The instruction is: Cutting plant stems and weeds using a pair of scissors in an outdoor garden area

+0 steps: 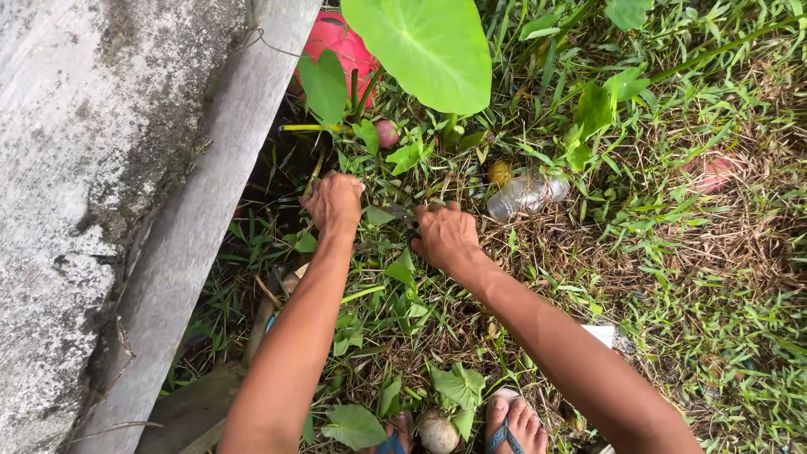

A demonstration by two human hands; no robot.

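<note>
- A weathered grey concrete wall (76,168) fills the left side, with a pale wooden plank (197,219) leaning along its edge.
- The left hand (334,202) is down among the weeds (395,277) beside the plank, fingers curled shut around a clump of stems; what exactly sits inside the fist cannot be made out.
- Above that hand, a red plastic object (340,42) lies partly behind a big heart-shaped green leaf (424,46), and a small pinkish round fruit (387,133) rests just below it.
- The right hand (445,235) sits close to the left one, a small gap between them, its fingers closed on a thin dark tool (402,212) that points toward the left hand; the blade end is hidden in the greenery.
- Just beyond the right hand lies a clear plastic bottle (527,193) on its side in dry grass, a small yellow fruit (499,172) next to it.
- At the bottom edge, a foot in a blue sandal (511,424) stands beside a round pale fruit (439,433).
- Far right, a faded pink scrap (714,175) lies in the grass.
</note>
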